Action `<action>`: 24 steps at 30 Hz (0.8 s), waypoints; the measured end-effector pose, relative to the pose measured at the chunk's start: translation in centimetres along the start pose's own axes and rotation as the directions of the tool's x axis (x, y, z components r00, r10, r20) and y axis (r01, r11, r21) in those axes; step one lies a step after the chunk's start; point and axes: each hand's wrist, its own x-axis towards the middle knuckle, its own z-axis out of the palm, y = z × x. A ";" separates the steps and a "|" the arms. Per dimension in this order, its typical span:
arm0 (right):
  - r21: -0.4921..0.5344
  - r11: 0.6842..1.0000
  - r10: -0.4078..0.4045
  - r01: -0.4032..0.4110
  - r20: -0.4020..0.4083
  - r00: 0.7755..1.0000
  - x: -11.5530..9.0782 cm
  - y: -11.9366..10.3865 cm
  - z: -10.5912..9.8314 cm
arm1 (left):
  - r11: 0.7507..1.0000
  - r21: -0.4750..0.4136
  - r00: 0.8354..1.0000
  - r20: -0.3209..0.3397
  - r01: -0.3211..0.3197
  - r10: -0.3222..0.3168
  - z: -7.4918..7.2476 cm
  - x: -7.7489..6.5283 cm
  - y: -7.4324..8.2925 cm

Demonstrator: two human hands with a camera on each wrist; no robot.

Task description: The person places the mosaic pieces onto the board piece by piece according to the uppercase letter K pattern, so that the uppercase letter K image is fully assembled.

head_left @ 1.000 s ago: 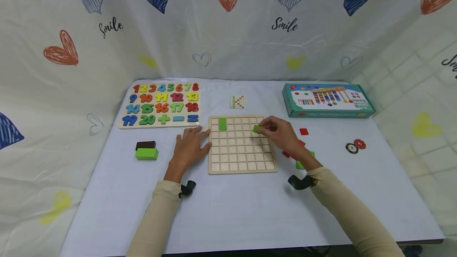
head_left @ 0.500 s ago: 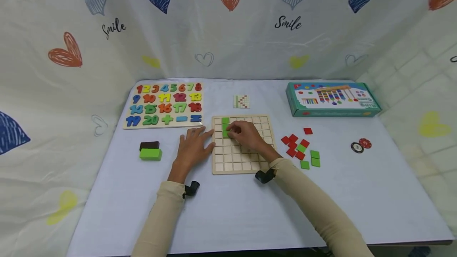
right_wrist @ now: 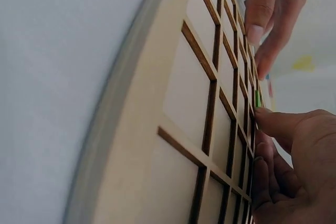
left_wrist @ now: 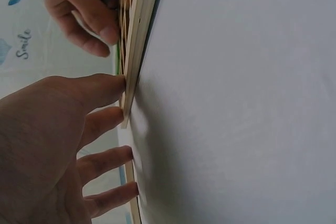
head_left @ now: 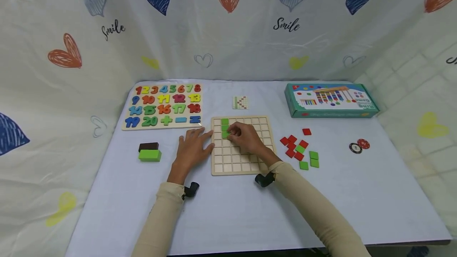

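Observation:
A wooden grid board (head_left: 228, 173) lies at the middle of the table in the head view. Three green square tiles (head_left: 224, 121) form a column in its upper left cells. My right hand (head_left: 246, 137) pinches the lowest green tile (head_left: 224, 134) with thumb and fingertips, at its cell. In the right wrist view, the thumb of this hand (right_wrist: 304, 145) meets a sliver of green. My left hand (head_left: 192, 146), fingers spread, rests beside the board, thumb and index fingertip at its left edge; the left wrist view shows these fingertips against the wooden rim.
Right of the board lie several loose red tiles (head_left: 291, 139) and green tiles (head_left: 314, 155). Behind stand a small pattern card (head_left: 240, 102), a number puzzle (head_left: 162, 109) and a green box (head_left: 332, 100). Two blocks (head_left: 149, 155) lie left, two round chips (head_left: 356, 148) right.
My right hand has carried a green tile leftward from the board's right side to below the two other green tiles, and stays there. My left hand has kept its place.

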 end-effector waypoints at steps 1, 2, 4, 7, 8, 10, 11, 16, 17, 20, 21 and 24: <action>0.003 1.000 -0.001 0.002 -0.008 1.000 -0.1 0.0 -0.1 | 1.000 0.000 1.000 -0.002 -0.003 0.003 0.0 0.1 0.1; 0.004 1.000 -0.001 0.001 -0.017 1.000 -0.1 0.0 -0.1 | 1.000 -0.002 1.000 -0.004 -0.006 0.006 0.0 0.1 0.1; 0.009 1.000 0.004 -0.004 -0.032 0.999 -0.3 0.0 -0.2 | 1.000 -0.008 1.000 -0.007 -0.017 0.017 0.1 0.1 0.3; 0.030 0.999 0.014 -0.013 -0.032 0.999 -0.5 -0.2 -0.3 | 1.000 -0.021 1.000 -0.005 -0.014 0.014 0.1 0.0 0.3; 0.039 0.999 0.016 -0.015 -0.024 1.000 -0.7 -0.3 -0.4 | 1.000 -0.022 1.000 -0.003 -0.010 0.010 0.1 0.0 0.3; 0.059 0.998 0.019 -0.018 -0.006 1.000 -0.9 -0.7 -0.6 | 1.000 -0.022 1.000 -0.003 0.000 0.000 0.1 -0.2 0.1; 0.064 0.998 0.018 -0.018 0.000 1.000 -1.0 -0.8 -0.8 | 1.000 -0.025 1.000 -0.001 0.008 -0.008 0.1 -0.2 -0.1; 0.057 0.998 0.035 -0.032 -0.039 0.999 -2.6 -1.3 -3.5 | 0.999 -0.037 1.000 -0.012 0.001 -0.001 0.0 -0.3 -0.3; 0.051 0.998 0.028 -0.026 -0.048 0.998 -3.2 -1.1 -4.2 | 0.999 -0.038 1.000 -0.013 -0.001 0.001 0.0 -0.2 -0.3; 0.002 1.000 0.015 -0.014 -0.070 0.997 -5.5 -0.1 -6.8 | 0.999 -0.036 1.000 -0.009 -0.005 0.004 0.1 -0.1 -0.2; -0.031 0.999 0.006 -0.009 -0.084 0.996 -6.4 0.5 -7.7 | 0.999 -0.035 1.000 -0.007 -0.006 0.005 0.1 -0.1 -0.1; -0.143 0.988 0.040 -0.056 -0.113 0.993 -9.3 2.3 -10.7 | 0.999 -0.035 1.000 0.000 -0.005 0.005 0.2 -0.1 0.1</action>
